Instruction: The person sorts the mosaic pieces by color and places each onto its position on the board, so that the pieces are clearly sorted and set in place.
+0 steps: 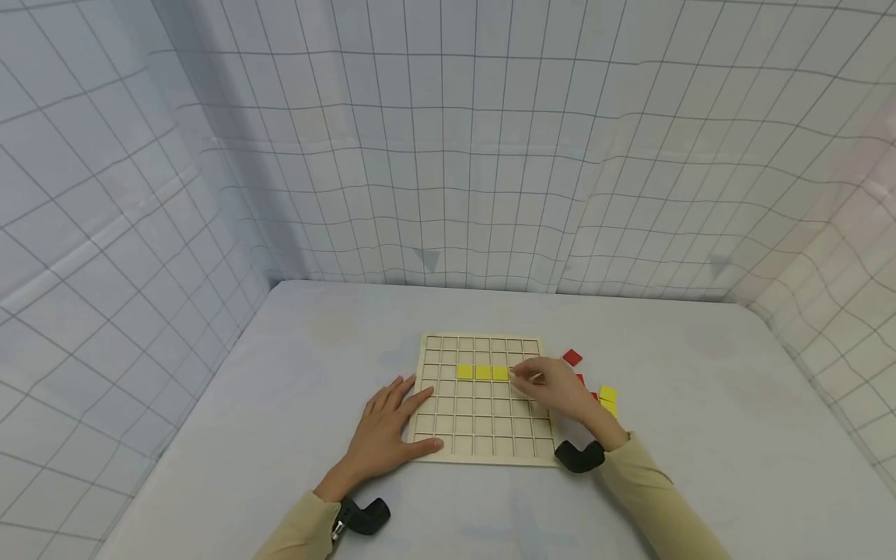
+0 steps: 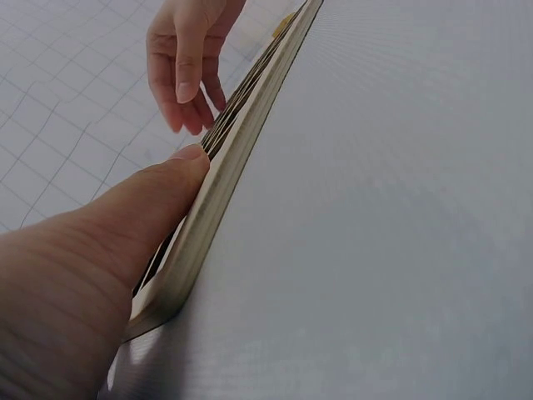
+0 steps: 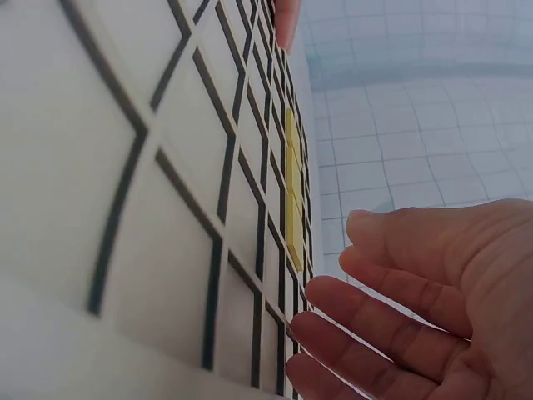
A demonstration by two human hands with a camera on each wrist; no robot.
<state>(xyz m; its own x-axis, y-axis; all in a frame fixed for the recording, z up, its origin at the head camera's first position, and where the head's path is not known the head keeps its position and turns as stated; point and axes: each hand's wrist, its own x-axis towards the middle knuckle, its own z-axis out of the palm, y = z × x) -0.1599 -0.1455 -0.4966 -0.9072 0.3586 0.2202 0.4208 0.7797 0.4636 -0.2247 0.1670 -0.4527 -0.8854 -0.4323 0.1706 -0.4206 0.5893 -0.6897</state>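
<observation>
A pale wooden grid board [image 1: 462, 426] lies on the white table. Three yellow square tiles [image 1: 483, 372] sit side by side in one of its upper rows. My left hand [image 1: 385, 432] rests spread at the board's left edge, its thumb [image 2: 158, 196] over the near corner. Just right of the yellow row hovers my right hand [image 1: 556, 385], fingers loosely bent. In the right wrist view its thumb and index finger [image 3: 404, 287] stand close together, with no tile visible between them. The yellow tiles [image 3: 295, 200] show just beyond those fingertips.
Right of the board lie a red tile [image 1: 572, 358], more red pieces partly hidden by my right hand, and a few yellow tiles [image 1: 607, 394]. Gridded white curtains [image 1: 448, 155] hang behind the table and along both sides.
</observation>
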